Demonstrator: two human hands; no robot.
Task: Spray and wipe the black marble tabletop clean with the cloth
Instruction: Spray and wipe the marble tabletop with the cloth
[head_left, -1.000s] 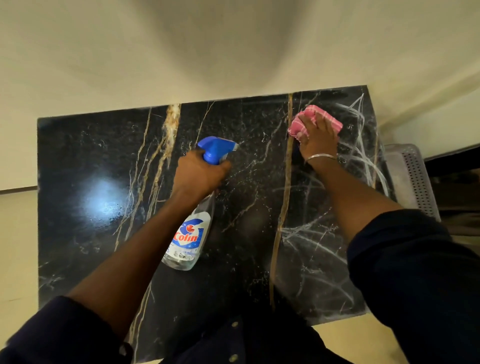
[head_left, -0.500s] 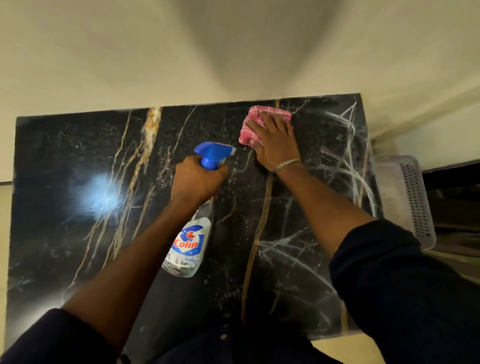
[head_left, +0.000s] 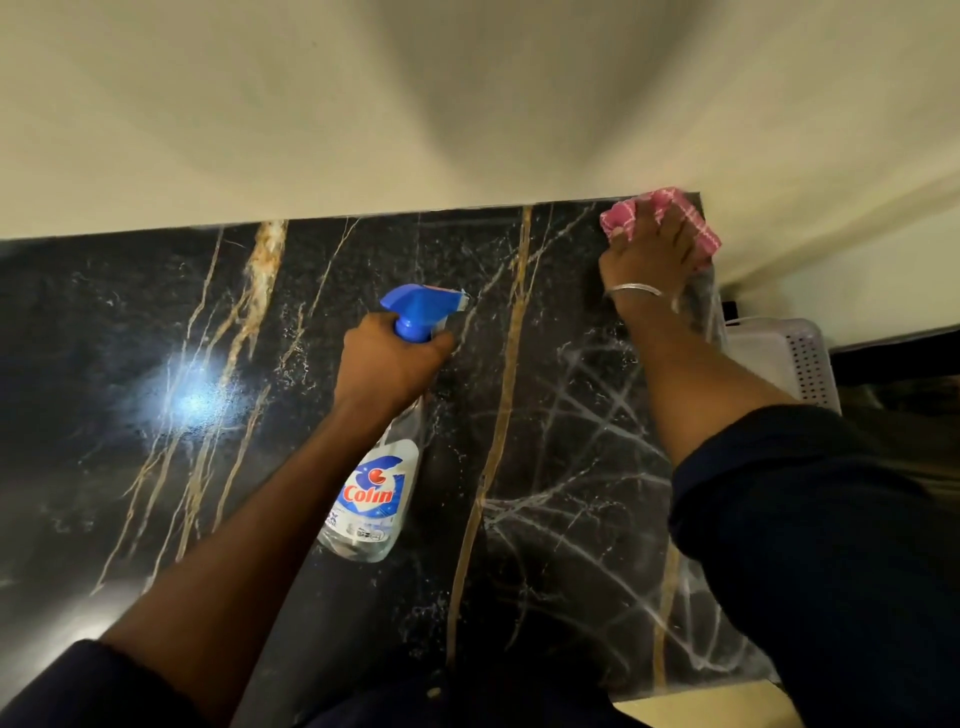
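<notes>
on cloth (head_left: 702, 235), right hand (head_left: 655, 257) flat (left (head_left: 389, 364) grips bottle (head_left: 371, 501))

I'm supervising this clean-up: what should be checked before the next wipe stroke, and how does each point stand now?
1. Pink checked cloth under the right hand, on the black marble tabletop: ok.
2. Left hand grips the clear spray bottle with blue trigger: ok.
3. Bottle aimed at the tabletop: cannot tell.
4. Tabletop's left half wiped: cannot tell.
5. White perforated basket off the tabletop: ok.
</notes>
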